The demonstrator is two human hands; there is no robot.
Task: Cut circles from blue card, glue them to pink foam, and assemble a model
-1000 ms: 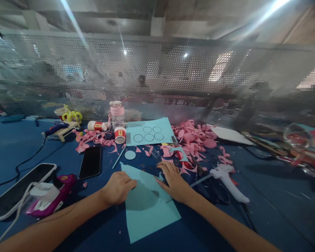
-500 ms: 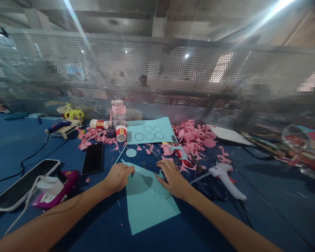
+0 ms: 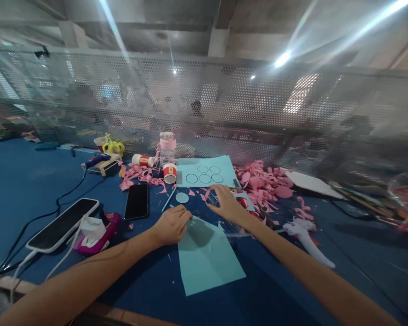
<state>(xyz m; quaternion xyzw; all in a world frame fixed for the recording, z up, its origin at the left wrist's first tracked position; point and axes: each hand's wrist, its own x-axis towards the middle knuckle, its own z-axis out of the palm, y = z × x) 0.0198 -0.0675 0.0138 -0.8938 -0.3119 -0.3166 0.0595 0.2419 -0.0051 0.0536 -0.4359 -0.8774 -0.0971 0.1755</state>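
Note:
A light blue paper sheet lies on the blue table in front of me. My left hand rests on its far left corner with the fingers curled, pinching the paper's edge. My right hand reaches beyond the sheet with fingers spread, over pink scraps and close to a clear pen-like object on the table; I cannot tell if it touches it. A small blue paper disc lies just past my left hand. Further back lies a second blue sheet with drawn circles.
Pink paper scraps pile up at the back right. A white glue gun lies to the right, a black phone and a pink device to the left. Paper cups and a bottle stand before a perforated metal screen.
My right hand has left the blue sheet and reached forward toward the scraps. My left hand has slid up to the sheet's far corner. The view has shifted left.

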